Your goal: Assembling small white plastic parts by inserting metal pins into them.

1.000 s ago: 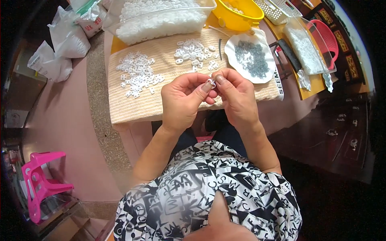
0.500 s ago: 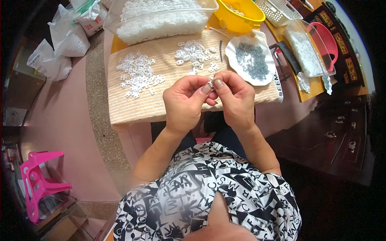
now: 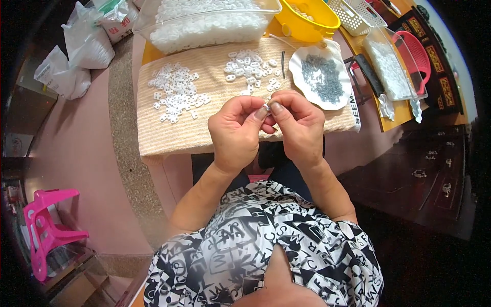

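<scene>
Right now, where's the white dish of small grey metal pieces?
In the head view, the white dish of small grey metal pieces sits on the woven beige mat, on the person's right, just beyond the right hand and below the yellow bowl.

Between the thumb tips of the left hand and right hand sits a small white piece, nearly all covered, its shape too small to tell. Beyond the grip, the clear tub and yellow bowl run off the top edge.

Left hand and right hand together at the fingertips (apparently a shared pinching grip), forearms bent inward.
</scene>
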Demonstrator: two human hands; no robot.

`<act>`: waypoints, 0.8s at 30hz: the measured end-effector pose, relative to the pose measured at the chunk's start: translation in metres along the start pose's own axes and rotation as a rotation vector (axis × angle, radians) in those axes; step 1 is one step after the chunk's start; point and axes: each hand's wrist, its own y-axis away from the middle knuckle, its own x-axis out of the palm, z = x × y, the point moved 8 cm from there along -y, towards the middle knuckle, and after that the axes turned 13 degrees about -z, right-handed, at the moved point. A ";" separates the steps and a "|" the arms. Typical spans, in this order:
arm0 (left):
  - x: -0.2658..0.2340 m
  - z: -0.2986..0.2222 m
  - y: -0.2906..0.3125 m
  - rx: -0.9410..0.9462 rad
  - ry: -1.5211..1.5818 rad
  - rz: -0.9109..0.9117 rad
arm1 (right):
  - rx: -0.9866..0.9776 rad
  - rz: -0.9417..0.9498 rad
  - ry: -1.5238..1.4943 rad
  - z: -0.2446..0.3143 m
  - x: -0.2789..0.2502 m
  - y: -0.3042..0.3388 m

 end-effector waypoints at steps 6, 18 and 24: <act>-0.004 0.004 -0.006 -0.007 0.003 -0.020 | 0.001 0.030 0.074 -0.007 -0.002 -0.007; -0.064 0.013 -0.061 -0.126 0.236 -0.131 | -0.004 -0.110 0.286 -0.034 -0.054 -0.058; -0.100 -0.002 -0.079 -0.147 0.251 -0.166 | -0.563 0.131 0.915 -0.041 -0.011 -0.059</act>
